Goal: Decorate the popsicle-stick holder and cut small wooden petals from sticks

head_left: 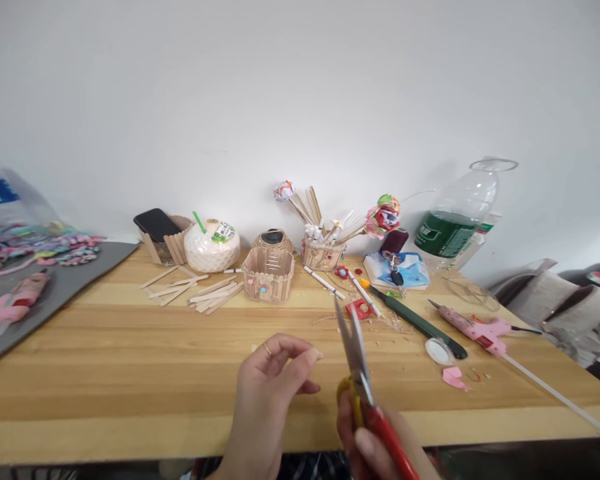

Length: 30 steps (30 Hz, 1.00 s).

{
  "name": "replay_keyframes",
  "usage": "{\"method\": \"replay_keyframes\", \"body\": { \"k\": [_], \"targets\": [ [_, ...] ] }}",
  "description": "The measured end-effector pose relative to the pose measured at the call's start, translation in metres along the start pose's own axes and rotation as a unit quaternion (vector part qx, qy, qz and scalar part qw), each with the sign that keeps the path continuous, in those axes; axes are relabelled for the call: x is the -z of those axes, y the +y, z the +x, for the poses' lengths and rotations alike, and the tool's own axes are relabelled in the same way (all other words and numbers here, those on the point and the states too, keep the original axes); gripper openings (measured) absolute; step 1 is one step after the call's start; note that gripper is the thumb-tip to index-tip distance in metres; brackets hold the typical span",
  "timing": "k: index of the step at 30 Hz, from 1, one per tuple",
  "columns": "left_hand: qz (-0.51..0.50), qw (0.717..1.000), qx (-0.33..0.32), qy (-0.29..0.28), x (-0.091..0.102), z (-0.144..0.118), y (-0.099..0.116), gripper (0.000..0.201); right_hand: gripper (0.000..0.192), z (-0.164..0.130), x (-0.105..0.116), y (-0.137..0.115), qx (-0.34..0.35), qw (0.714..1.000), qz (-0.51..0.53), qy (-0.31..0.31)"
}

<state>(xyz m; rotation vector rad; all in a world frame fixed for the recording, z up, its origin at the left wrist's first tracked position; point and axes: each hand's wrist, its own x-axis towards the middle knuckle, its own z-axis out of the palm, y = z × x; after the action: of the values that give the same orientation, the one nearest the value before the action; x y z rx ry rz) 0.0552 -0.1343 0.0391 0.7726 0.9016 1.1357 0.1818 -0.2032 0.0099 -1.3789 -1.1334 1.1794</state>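
My right hand [365,433] grips a pair of scissors [356,360] with one yellow and one red handle. Their blades point up and away, slightly apart. To the left, above the table, my left hand [280,373] is closed, thumb and forefinger pressed together. A tiny pale bit shows at its fingertips, too small to name. Beyond the hands stands a small box made of craft sticks [269,277], with little flower shapes on its front. Loose craft sticks [215,293] lie left of it. A red scrap [360,309] lies just behind the scissor blades.
On the right lie a pink glue gun [480,330], a dark green knife [420,323], a tape roll [439,351] and a pink scrap [455,378]. Along the wall stand a coconut [212,247], a stick basket with paper flowers [324,255] and a plastic bottle [450,230]. A phone [156,225] leans back left.
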Motion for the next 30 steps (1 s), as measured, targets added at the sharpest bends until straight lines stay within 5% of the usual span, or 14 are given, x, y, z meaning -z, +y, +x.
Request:
{"method": "replay_keyframes", "body": {
  "k": [13, 30],
  "targets": [
    [-0.003, 1.000, 0.002, -0.019, -0.001, 0.000, -0.001, 0.012, 0.017, 0.013, -0.001, -0.016, 0.038, 0.990, -0.015, 0.132],
    [0.015, 0.998, 0.033, -0.055, 0.001, -0.001, -0.006, 0.014, 0.020, 0.022, -0.021, -0.040, 0.082, 0.974, 0.016, 0.210]
  ]
}}
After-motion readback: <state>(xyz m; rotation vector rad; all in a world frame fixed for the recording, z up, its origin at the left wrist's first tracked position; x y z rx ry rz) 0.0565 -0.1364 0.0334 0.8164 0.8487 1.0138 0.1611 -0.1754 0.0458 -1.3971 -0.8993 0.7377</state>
